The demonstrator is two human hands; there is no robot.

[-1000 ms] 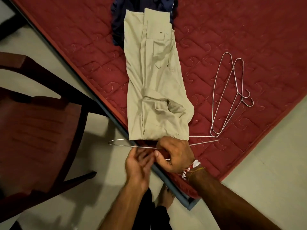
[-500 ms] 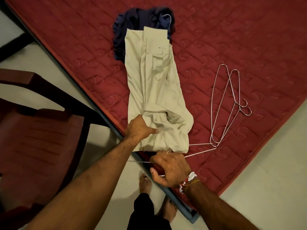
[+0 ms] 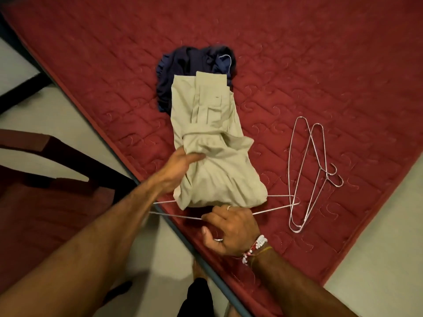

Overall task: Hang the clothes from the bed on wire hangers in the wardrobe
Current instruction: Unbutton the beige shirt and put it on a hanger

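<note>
Bedroom in a home: a red quilted mattress fills the frame, a folded khaki garment and a dark blue garment lying on it, loose wire hangers beside them, a dark wooden chair just off its edge, pale floor around its corner.
</note>
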